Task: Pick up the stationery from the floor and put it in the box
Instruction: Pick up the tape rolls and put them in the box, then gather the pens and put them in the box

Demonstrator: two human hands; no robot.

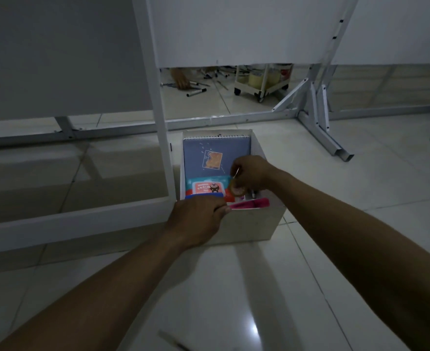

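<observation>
A white cardboard box [254, 224] stands on the tiled floor. Against its far wall leans a blue spiral notebook [209, 153], with a packet showing a red label [203, 187] in front of it. My right hand [252, 173] hovers over the box's right side, fingers pinched on a small roll of clear tape [238, 190]. My left hand [198, 219] rests on the near rim, gripping a flat pink item [252, 204] and a blue edge [203, 196] inside the box. A dark pen [173, 340] lies on the floor near the bottom edge.
White partition frames [158, 97] stand behind and left of the box, their metal feet [330, 140] spreading over the floor at right. Beyond the gap, another person's hand [181, 78] reaches among scattered markers [196, 92], beside a small wheeled cart [262, 82].
</observation>
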